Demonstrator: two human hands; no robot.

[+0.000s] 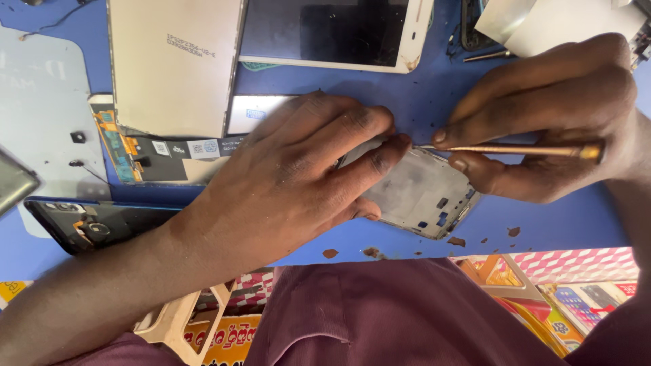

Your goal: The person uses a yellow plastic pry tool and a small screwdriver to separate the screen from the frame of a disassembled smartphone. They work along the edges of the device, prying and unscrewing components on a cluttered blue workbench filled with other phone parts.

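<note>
On the blue bench, left hand pins the phone frame; right hand grips a thin tool. Keep tip shallow, frame flat.

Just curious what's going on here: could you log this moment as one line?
left hand: presses phone frame on blue mat | right hand: holds thin tool, tip at frame edge
</note>
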